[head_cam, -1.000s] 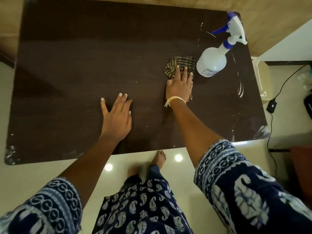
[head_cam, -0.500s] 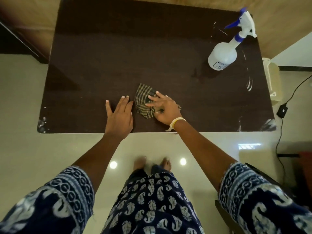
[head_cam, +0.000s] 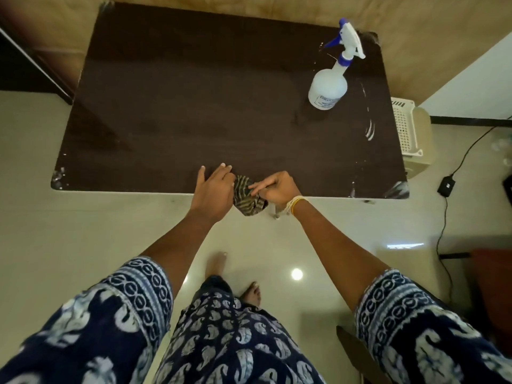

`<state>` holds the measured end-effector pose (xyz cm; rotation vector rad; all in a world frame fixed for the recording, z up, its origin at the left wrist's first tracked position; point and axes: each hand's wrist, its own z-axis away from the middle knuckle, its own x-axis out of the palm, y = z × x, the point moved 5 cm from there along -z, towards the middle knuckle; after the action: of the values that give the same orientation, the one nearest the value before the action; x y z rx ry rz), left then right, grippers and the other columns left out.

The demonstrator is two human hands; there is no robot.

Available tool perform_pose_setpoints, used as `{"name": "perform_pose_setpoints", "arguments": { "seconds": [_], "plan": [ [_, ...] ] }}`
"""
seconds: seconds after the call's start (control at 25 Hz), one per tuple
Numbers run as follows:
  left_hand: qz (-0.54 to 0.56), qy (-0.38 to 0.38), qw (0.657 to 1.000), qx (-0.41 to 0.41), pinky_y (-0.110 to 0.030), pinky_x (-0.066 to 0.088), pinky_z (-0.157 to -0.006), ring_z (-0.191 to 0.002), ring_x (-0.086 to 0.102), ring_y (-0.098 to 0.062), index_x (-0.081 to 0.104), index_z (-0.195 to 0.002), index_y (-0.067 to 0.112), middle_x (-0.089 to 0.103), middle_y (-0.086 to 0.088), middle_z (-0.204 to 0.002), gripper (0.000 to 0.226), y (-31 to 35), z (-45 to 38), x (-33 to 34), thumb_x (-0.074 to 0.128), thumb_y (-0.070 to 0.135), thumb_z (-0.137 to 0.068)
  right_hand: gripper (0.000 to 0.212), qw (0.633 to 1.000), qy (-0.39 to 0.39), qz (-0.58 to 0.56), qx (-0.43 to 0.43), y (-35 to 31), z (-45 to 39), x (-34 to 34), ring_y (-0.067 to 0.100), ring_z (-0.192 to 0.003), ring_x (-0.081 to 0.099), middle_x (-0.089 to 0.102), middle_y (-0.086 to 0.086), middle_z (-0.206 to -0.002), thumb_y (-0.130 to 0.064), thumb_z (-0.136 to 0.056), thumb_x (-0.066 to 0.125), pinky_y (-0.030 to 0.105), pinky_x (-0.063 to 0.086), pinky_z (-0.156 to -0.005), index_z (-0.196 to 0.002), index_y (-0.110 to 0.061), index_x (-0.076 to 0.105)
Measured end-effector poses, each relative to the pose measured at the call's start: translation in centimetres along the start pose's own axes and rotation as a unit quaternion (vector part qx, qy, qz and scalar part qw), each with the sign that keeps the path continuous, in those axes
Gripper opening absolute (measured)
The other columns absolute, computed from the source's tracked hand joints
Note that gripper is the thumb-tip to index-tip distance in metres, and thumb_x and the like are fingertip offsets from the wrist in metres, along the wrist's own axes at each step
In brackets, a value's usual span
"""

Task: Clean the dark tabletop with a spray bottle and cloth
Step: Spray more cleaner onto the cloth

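A dark brown tabletop (head_cam: 194, 101) fills the upper part of the head view. A white spray bottle (head_cam: 329, 84) with a blue trigger stands upright near its far right corner. A striped olive cloth (head_cam: 245, 199) is bunched at the table's near edge and hangs partly past it. My right hand (head_cam: 277, 189) pinches the cloth from the right. My left hand (head_cam: 213, 191) lies flat with fingers apart at the near edge, touching the cloth's left side.
A cream perforated plastic basket (head_cam: 407, 128) stands beside the table's right edge. A black cable with an adapter (head_cam: 446, 185) runs over the pale glossy floor at the right. My bare feet (head_cam: 219, 264) are on the floor below the table edge.
My right hand has dragged the cloth from beside the spray bottle across the table to its near edge. My left hand has slid back to the edge too. The bottle has stayed put.
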<state>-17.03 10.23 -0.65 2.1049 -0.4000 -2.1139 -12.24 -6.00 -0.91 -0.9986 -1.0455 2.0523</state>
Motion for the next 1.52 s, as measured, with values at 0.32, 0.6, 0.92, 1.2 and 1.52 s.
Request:
{"name": "perform_pose_setpoints", "arguments": {
  "seconds": [0.32, 0.6, 0.92, 1.2, 1.52],
  "plan": [
    [0.479, -0.039, 0.842, -0.245, -0.039, 0.048, -0.081, -0.094, 0.063, -0.028, 0.066, -0.093, 0.016, 0.068, -0.008, -0.099, 0.033, 7.2, -6.1, -0.4, 0.046, 0.042, -0.099, 0.05, 0.863, 0.02, -0.491, 0.112, 2.5, 3.4, -6.7, 0.027, -0.077, 0.064, 0.068, 0.015, -0.088, 0.002, -0.07, 0.03, 0.036, 0.058, -0.071, -0.104, -0.003, 0.066],
    [0.763, -0.211, 0.525, -0.313, -0.042, 0.052, -0.089, -0.099, 0.069, -0.025, 0.065, -0.119, 0.014, 0.072, -0.009, -0.11, 0.063, 14.2, -10.9, 0.7, 0.055, 0.066, -0.083, 0.045, 0.781, 0.041, -0.616, 0.093, -0.7, 0.2, -11.7, 0.034, -0.09, 0.062, 0.065, 0.021, -0.1, -0.011, -0.068, 0.04, 0.042, 0.053, -0.087, -0.105, 0.002, 0.061],
    [0.777, -0.104, 0.484, -0.388, -0.05, 0.053, -0.088, -0.103, 0.067, -0.035, 0.062, -0.119, 0.008, 0.069, -0.017, -0.115, 0.044, 12.2, -21.6, 0.4, 0.059, 0.044, -0.093, 0.026, 0.896, 0.169, -0.359, 0.199, -1.1, -10.3, -18.3, 0.025, -0.077, 0.061, 0.066, 0.011, -0.081, -0.017, -0.09, 0.039, 0.041, 0.049, -0.087, -0.088, -0.008, 0.063],
    [0.758, -0.082, 0.494, -0.418, -0.045, 0.055, -0.075, -0.093, 0.071, -0.031, 0.065, -0.114, 0.006, 0.073, -0.014, -0.104, 0.033, 6.6, -27.0, -1.3, 0.058, 0.033, -0.096, 0.064, 0.919, 0.376, -0.109, 0.044, -3.8, -16.3, -25.5, 0.018, -0.111, 0.055, 0.052, 0.003, -0.128, -0.025, -0.074, 0.077, 0.028, 0.049, -0.091, -0.129, -0.023, 0.045],
    [0.781, -0.048, 0.477, -0.401, -0.049, 0.05, -0.094, -0.107, 0.067, -0.033, 0.063, -0.122, 0.006, 0.069, -0.017, -0.118, 0.042, 5.6, -29.5, -2.5, 0.049, 0.039, -0.099, 0.042, 0.987, 0.156, -0.032, -0.023, -8.4, -20.4, -26.9, 0.011, -0.053, 0.062, 0.07, 0.01, -0.081, -0.035, -0.092, 0.064, 0.016, 0.05, -0.057, -0.123, -0.008, 0.058]
  ]
}}
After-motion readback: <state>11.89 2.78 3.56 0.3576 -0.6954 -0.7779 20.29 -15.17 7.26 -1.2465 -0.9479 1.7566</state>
